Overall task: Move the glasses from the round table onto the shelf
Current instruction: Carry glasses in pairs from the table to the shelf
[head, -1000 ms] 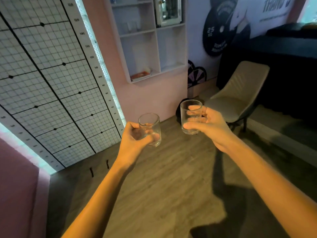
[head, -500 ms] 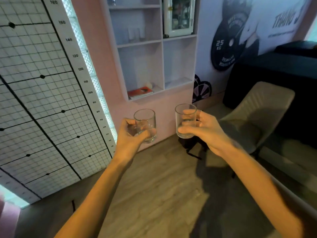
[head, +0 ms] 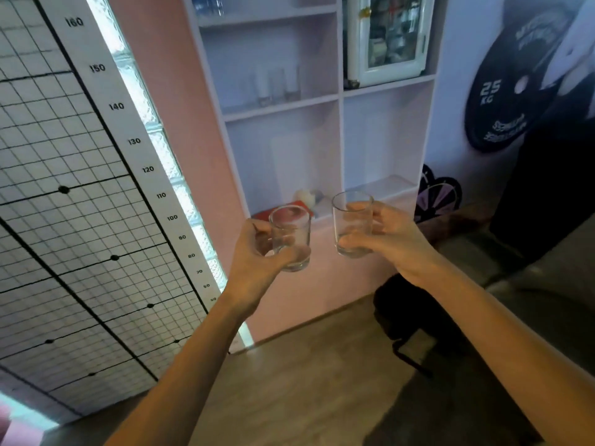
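glasses upright in both outstretched arms, left hand (head: 257, 252) fingers grasping short glass (head: 290, 238), right hand (head: 391, 239) fingers grasping taller glass (head: 352, 223)

Both arms bare, extended forward and upward, forearms converging toward centre. Left hand (head: 257, 252) upright, fingers curled, thumb across front, closed around short glass (head: 290, 237). Right hand (head: 391, 241) slightly higher, palm turned inward, fingers wrapped around taller glass (head: 352, 224). Hands near, not touching.
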